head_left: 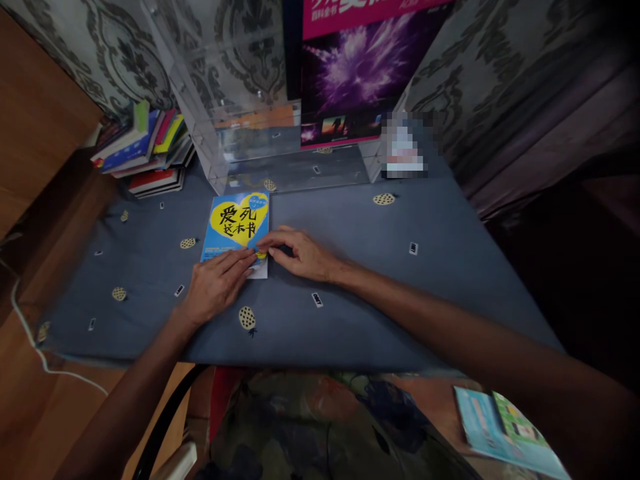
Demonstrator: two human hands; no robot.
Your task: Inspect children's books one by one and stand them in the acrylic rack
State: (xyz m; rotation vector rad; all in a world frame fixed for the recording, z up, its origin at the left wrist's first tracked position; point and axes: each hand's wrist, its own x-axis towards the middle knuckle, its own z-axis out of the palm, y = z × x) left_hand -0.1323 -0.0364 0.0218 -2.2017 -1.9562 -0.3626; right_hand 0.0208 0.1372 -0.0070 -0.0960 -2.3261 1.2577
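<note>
A blue paperback book [235, 227] with a yellow heart and black Chinese characters lies on the cloth-covered table. Across its lower part rests my left hand [217, 283], flat, with the fingers stretched over the cover. My right hand [300, 253] is at the book's lower right edge. Its fingers bend over the cover and the thumb is close to the edge, in a pinch. The fingertips of both hands nearly meet there. A pale strip shows along the book's bottom edge below the cover.
Behind the book stands a clear acrylic rack [295, 175] holding a large purple and pink book [357, 80]. A leaning stack of books [145, 143] is at the back left. Other booklets [500, 427] lie below the table at right. A white cable [37, 347] hangs at left.
</note>
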